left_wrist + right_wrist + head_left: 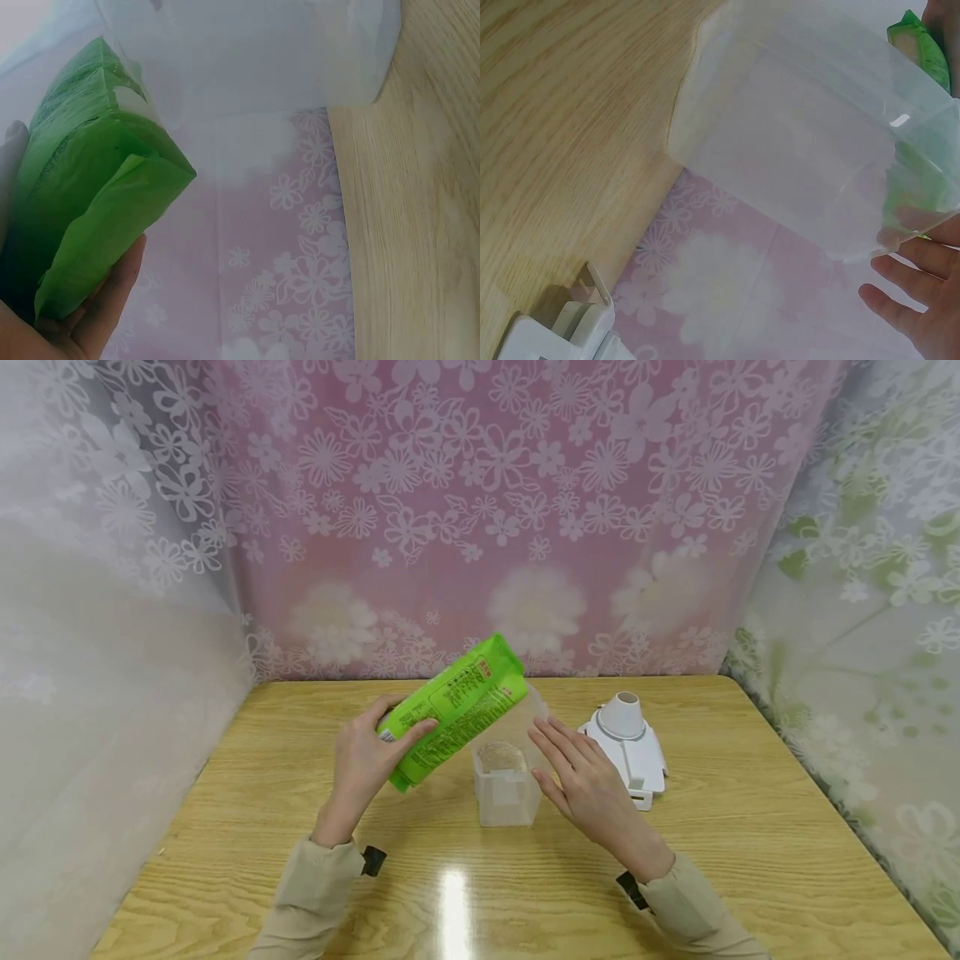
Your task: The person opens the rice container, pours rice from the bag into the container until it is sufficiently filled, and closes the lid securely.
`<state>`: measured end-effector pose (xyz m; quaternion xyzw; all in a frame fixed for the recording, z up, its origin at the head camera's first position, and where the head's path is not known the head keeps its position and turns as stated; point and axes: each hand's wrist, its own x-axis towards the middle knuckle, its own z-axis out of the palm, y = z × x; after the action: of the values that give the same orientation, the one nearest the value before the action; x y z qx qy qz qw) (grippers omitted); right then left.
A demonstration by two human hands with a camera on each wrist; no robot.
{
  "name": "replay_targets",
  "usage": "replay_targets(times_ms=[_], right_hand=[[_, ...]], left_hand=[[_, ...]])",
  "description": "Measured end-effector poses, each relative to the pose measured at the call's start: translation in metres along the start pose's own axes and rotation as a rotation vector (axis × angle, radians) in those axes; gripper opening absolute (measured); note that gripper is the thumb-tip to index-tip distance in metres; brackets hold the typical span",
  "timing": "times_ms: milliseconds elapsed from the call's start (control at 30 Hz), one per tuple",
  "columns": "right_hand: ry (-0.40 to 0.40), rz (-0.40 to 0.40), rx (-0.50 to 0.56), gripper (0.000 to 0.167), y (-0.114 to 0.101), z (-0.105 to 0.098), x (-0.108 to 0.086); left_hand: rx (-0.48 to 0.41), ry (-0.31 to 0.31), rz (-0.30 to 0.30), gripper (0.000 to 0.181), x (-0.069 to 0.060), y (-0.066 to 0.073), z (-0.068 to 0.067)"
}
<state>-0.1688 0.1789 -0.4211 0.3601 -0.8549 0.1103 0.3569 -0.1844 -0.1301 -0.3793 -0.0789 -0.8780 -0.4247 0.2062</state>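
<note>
A bright green printed packet [453, 710] hangs tilted above the table, its upper end leaning right over a translucent plastic container [508, 802]. My left hand [365, 760] grips it, thumb on the printed face and fingers behind; the left wrist view shows the packet's folded green end [112, 217] there. The container stands on the table with its tall back part partly behind the packet. Beside the container's right side is my right hand [588, 785], fingers extended; in the right wrist view its fingertips [889, 266] are at the container's edge. Whether they press on it I cannot tell.
A white device [622, 718] with a cone-shaped top stands on the wooden table [720, 827], right of the container and just beyond my right hand. A pink floral curtain [480, 527] hangs behind the table, with pale patterned curtains on both sides.
</note>
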Motion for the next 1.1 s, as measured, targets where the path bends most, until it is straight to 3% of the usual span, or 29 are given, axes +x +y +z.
replay_targets(times_ms=[100, 333, 433, 1100], right_hand=[[-0.002, 0.003, 0.002, 0.061, 0.0005, -0.0002, 0.0001], [-0.012, 0.009, 0.006, 0.060, 0.0007, -0.0005, -0.0002], [-0.007, 0.008, 0.008, 0.061, 0.0007, -0.0003, 0.0000], [0.002, 0.007, 0.006, 0.061, -0.0008, 0.0012, 0.0005]], left_hand=[[0.026, 0.024, 0.034, 0.055, 0.0002, 0.0006, 0.0005], [0.105, 0.124, 0.231, 0.058, 0.0012, -0.0003, 0.0024], [0.122, 0.152, 0.280, 0.061, 0.0012, -0.0009, 0.0027], [0.133, 0.181, 0.265, 0.052, -0.0015, 0.0026, 0.0024]])
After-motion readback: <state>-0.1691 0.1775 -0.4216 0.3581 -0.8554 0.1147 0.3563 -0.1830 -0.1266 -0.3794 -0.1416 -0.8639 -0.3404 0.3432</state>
